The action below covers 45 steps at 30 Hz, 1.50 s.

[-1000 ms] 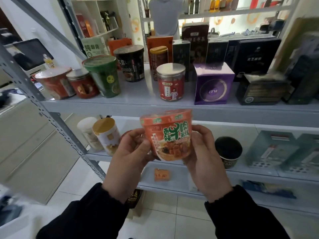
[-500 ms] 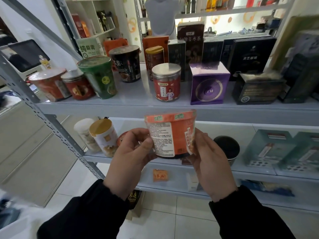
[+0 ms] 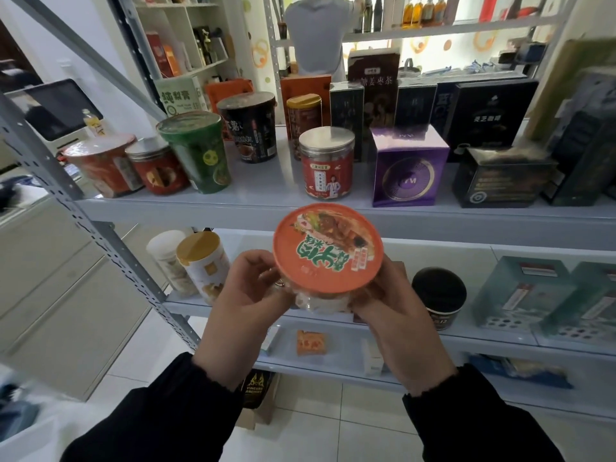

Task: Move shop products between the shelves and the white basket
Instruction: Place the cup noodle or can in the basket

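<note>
Holding what, pls? Can't see past the rack.

Round orange paper food cup w/ an orange printed lid [image 3: 328, 248]. Both hands on it, in the air in front of the grey metal shelves [image 3: 266, 198], touching neither board.

Which hand where?

Left hand [image 3: 246, 301] at the cup's 9 o'clock, fingers curled round the side just under the rim. Right hand [image 3: 393, 315] at approx 4 o'clock, fingers wrapped round the far side, mostly hidden behind the cup. Neither hand is spread wide, both are closed on it. Black sleeves [image 3: 173, 415] down to the wrists.

Upright?

No, tipped right over, so the lid faces the person and the green lettering reads upside down. Cup wall is mostly hidden by the lid, so no info on that.

What's around it?

Upper board, at the cup's 12 o'clock: clear plastic jar w/ silver lid and red label [image 3: 328, 168]. At 1 o'clock, just beside that jar, a purple square carton [image 3: 408, 168]. At 10 o'clock, a tall dark-green cup [image 3: 196, 151], w/ red tubs further left. Dark boxes etc. along the back row.

Lower board?

At 3 o'clock, a short black cup [image 3: 438, 295], near the right hand but apart from it. At 9 o'clock, a white canister w/ a gold lid [image 3: 203, 265], close to the left hand.
</note>
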Motion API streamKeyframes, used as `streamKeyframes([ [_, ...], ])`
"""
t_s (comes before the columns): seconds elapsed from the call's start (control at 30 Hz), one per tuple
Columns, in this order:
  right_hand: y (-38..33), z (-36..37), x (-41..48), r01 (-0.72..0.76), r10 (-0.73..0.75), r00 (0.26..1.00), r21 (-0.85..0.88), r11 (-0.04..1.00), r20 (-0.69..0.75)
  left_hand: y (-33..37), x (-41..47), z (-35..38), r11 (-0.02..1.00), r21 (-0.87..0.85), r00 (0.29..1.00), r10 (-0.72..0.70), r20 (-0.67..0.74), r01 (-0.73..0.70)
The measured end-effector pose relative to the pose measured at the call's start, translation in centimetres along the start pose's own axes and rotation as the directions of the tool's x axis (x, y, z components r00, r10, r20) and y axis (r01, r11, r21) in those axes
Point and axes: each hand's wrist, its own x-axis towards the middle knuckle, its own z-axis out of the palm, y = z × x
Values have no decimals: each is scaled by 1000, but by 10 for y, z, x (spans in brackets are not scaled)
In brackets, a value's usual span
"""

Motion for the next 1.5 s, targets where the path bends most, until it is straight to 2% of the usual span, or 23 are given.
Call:
streamKeyframes([
  [0.17,-1,10,-3,-1,1,998,1,1000,61,-2,-4,-6,994,105,998,-44,38,39],
  [0.33,8,18,7,-40,31,996,120,992,78,-3,-5,-13,999,44,999,17,32,-18],
  [0.5,12,33,31,-68,66,985,1,998,161,5,-1,-32,998,20,998,58,-32,-57],
  [0.67,6,61,61,22,7,976,-131,991,218,13,15,-59,997,-1,994,77,-80,-78],
  [0.87,-5,100,107,152,-117,978,-209,966,171,29,53,-89,990,11,988,139,-68,-139],
  [1.0,-14,118,133,266,-244,964,-362,893,107,43,87,-113,976,147,986,167,-16,-163],
  [1.1,-15,128,152,291,-315,948,-525,800,45,54,114,-131,885,387,951,303,-56,-259],
  [1.23,-8,131,177,268,-368,930,-669,694,-10,76,157,-154,597,710,853,522,10,-373],
  [1.37,-6,135,190,216,-382,923,-759,614,-47,93,198,-167,464,804,858,503,105,-371],
  [1.5,-7,142,192,132,-414,907,-882,452,-76,99,230,-168,310,879,883,418,214,-361],
])
